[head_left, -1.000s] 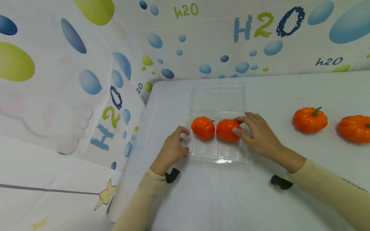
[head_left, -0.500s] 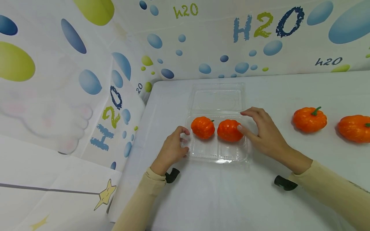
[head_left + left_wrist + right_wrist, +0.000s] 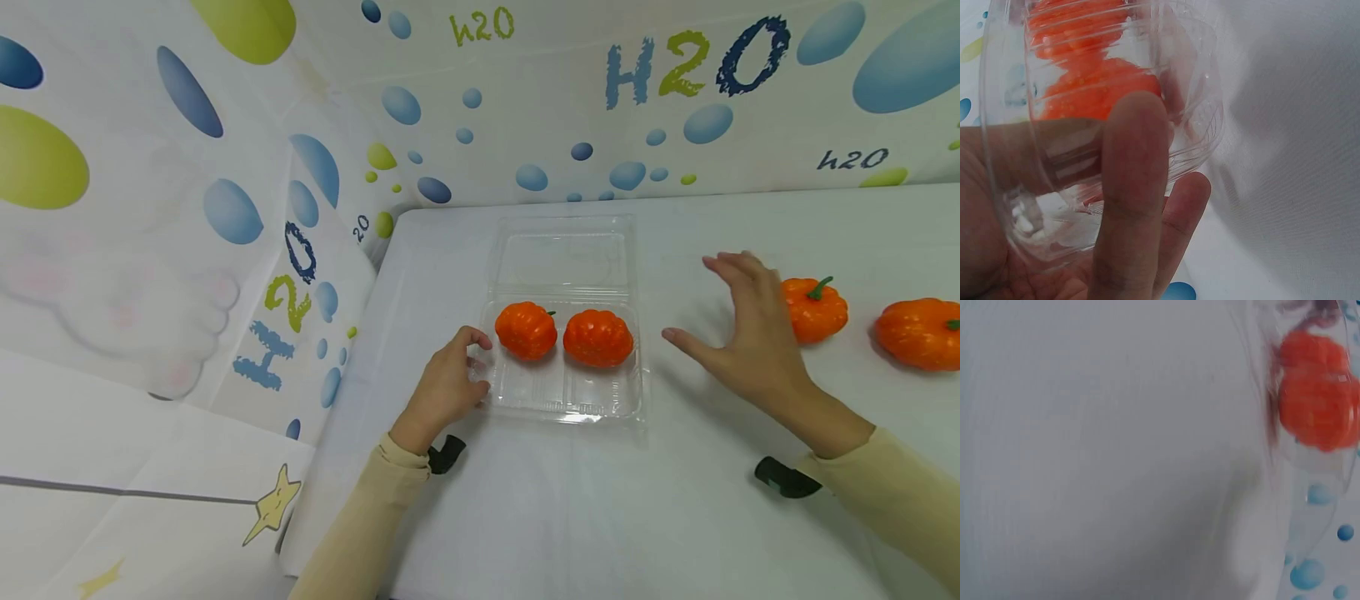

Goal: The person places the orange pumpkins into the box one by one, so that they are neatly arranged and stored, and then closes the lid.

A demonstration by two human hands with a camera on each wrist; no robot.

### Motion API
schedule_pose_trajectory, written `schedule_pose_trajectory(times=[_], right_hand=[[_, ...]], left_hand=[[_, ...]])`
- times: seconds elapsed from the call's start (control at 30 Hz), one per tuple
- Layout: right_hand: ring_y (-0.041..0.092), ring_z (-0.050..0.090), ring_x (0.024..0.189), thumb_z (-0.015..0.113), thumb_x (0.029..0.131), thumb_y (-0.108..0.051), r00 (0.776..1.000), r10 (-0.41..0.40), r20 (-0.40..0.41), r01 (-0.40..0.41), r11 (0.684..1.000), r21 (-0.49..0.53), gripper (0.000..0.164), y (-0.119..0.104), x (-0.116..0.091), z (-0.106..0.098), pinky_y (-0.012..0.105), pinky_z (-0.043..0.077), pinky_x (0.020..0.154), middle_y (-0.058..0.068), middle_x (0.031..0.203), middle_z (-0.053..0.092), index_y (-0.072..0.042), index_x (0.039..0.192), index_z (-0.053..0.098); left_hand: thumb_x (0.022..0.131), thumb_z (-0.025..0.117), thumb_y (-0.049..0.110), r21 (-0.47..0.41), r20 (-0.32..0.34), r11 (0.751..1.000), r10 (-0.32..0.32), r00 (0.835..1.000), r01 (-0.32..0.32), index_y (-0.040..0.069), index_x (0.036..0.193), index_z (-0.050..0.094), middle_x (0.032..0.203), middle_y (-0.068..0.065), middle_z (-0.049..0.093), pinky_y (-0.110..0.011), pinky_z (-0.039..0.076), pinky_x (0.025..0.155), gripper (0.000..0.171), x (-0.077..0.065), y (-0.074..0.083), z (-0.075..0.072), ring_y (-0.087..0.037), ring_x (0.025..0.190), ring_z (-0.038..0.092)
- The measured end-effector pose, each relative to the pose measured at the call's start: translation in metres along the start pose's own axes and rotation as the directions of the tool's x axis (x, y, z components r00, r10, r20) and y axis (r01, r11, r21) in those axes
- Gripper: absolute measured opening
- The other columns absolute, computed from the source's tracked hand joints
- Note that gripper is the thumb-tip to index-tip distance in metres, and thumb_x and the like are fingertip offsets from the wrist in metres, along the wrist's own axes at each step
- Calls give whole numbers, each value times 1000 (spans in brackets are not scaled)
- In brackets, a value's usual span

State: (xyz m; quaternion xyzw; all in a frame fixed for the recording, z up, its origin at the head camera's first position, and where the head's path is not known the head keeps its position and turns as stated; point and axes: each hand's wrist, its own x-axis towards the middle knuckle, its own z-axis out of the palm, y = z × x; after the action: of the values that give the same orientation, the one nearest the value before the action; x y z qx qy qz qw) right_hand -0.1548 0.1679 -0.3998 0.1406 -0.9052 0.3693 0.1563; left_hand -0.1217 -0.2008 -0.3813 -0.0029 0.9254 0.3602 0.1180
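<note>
Hovering over white cloth (image 3: 570, 508) before spotted walls (image 3: 547, 92), right fingers (image 3: 737, 283) spread empty; left fingers (image 3: 1135, 169) grip container (image 3: 525, 393).

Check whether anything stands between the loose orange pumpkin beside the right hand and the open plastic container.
Only the right hand stands there in the head view, overlapping part of the pumpkin; the lid of the container lies folded back.

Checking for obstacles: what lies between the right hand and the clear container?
In the head view, only bare white tabletop separates the right hand from the container.
</note>
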Motion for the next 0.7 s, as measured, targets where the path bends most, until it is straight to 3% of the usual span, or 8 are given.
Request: schedule_pose_trajectory(times=[0.1, 0.23, 0.4, 0.7], right_hand=[[30, 16, 149, 93, 68, -25, 999, 26, -41, -27, 999, -25, 109, 9, 1, -13, 67, 21, 114, 13, 160, 25, -13, 157, 32], [30, 11, 151, 93, 69, -26, 991, 132, -38, -134, 990, -51, 119, 18, 2, -32, 68, 19, 115, 11, 165, 13, -16, 161, 18], [35, 5, 152, 90, 75, -30, 962, 274, -21, -274, 956, -101, 121, 28, 1, -48, 71, 22, 111, 12, 166, 3, -16, 162, 7], [45, 1, 150, 87, 77, -39, 920, 391, 16, -384, 912, -144, 126, 44, 0, -58, 73, 15, 111, 18, 165, -5, -12, 161, -3]], left_hand=[[82, 71, -9, 0, -1, 1000, -1, 1000, 1, 13, 122, 52, 112, -14, 63, -29, 57, 56, 50, 0, 0, 0, -20, 68, 65], [82, 71, -9, 6, -3, 1000, -3, 1000, 3, 13, 122, 52, 112, -14, 63, -29, 57, 56, 50, 1, 0, 0, -20, 70, 65], [82, 71, -9, 11, 1, 1000, -10, 1000, 10, 13, 122, 52, 113, -14, 62, -29, 57, 56, 50, 1, 2, -1, -21, 72, 65], [82, 71, -10, 11, 3, 1000, -9, 1000, 9, 13, 122, 52, 113, -14, 63, -29, 56, 57, 50, 2, 1, -1, -19, 66, 64]])
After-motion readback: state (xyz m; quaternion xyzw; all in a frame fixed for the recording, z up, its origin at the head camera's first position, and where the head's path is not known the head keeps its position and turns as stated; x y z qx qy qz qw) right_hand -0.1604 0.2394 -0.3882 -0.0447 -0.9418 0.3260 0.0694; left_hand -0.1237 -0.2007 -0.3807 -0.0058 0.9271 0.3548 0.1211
